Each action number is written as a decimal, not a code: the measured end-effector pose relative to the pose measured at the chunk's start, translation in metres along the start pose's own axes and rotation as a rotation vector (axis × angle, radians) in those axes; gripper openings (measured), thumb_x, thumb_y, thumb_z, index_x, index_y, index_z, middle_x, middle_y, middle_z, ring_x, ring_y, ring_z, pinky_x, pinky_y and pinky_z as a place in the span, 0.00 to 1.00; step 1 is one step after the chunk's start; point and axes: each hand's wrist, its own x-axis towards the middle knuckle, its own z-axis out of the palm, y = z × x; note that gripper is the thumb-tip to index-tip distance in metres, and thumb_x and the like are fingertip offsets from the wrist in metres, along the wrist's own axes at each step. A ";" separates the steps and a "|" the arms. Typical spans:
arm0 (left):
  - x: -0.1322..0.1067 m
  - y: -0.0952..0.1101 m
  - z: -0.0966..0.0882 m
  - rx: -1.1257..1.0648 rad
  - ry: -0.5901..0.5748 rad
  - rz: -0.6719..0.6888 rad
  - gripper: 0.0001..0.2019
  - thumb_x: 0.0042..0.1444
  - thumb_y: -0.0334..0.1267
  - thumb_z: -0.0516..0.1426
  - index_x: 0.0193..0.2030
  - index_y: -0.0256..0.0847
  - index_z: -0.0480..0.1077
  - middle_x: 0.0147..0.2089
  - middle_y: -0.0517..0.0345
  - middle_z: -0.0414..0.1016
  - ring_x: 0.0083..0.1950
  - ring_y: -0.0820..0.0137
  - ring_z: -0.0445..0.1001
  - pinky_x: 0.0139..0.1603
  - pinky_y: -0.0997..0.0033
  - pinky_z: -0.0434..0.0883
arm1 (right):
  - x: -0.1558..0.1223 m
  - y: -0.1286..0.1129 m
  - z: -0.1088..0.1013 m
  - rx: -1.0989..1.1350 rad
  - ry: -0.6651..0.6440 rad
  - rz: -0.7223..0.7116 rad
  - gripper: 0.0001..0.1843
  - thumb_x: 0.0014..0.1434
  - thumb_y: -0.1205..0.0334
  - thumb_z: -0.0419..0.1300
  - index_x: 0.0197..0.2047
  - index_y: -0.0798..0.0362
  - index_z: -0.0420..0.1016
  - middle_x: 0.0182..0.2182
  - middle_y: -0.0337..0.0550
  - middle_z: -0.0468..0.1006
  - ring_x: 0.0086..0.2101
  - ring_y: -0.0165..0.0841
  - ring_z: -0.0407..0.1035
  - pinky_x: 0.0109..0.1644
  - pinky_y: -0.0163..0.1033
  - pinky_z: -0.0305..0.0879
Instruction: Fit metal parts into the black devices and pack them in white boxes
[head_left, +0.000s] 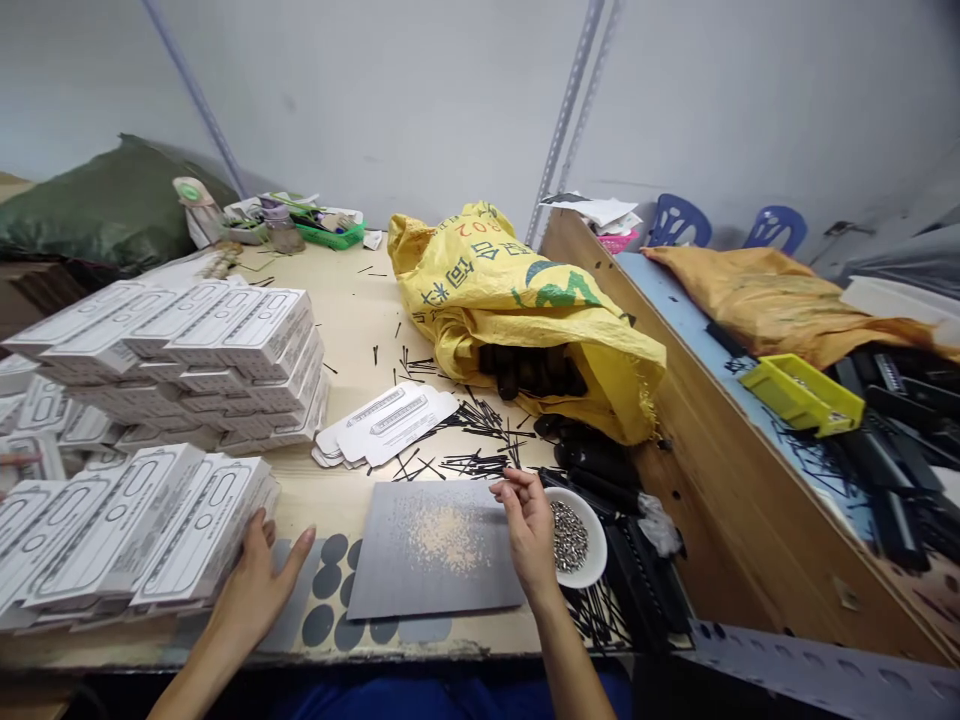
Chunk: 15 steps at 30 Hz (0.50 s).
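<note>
Head view: the right hand (529,535), grip pinched together on something too small to tell, sits at the far edge of the grey mat (435,560) by loose black pins (480,440), its wrist just beside the white bowl (598,556) of beads. A careless sweep could tip that bowl and scatter the beads. The left hand (259,585), grip spread flat, leans on the card stack (187,530) and might push it askew.

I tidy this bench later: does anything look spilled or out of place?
Yes. Thin black pins lie scattered loose over the table beyond the grey mat, a few strayed far off. The yellow sack lies on its side, mouth open, black parts spilling out toward the white bowl.
</note>
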 end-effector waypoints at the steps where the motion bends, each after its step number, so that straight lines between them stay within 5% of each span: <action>1: 0.002 -0.001 0.000 0.002 0.004 0.002 0.53 0.45 0.65 0.45 0.69 0.24 0.41 0.65 0.31 0.57 0.67 0.51 0.59 0.66 0.55 0.57 | 0.001 0.000 -0.003 0.003 0.013 0.000 0.23 0.59 0.47 0.54 0.50 0.55 0.65 0.40 0.45 0.76 0.42 0.29 0.70 0.50 0.37 0.63; 8: 0.024 -0.020 -0.013 0.103 0.094 0.005 0.55 0.44 0.67 0.45 0.67 0.19 0.45 0.61 0.25 0.62 0.62 0.46 0.65 0.63 0.51 0.60 | 0.005 0.005 -0.031 0.052 0.121 -0.013 0.23 0.58 0.48 0.55 0.50 0.55 0.64 0.39 0.46 0.76 0.41 0.30 0.71 0.49 0.37 0.64; 15: 0.046 -0.039 -0.040 0.265 0.172 -0.142 0.62 0.39 0.74 0.38 0.68 0.18 0.44 0.66 0.29 0.56 0.68 0.47 0.55 0.68 0.58 0.52 | 0.009 0.011 -0.047 0.059 0.212 0.002 0.25 0.57 0.46 0.57 0.50 0.56 0.65 0.39 0.46 0.77 0.39 0.28 0.71 0.46 0.36 0.65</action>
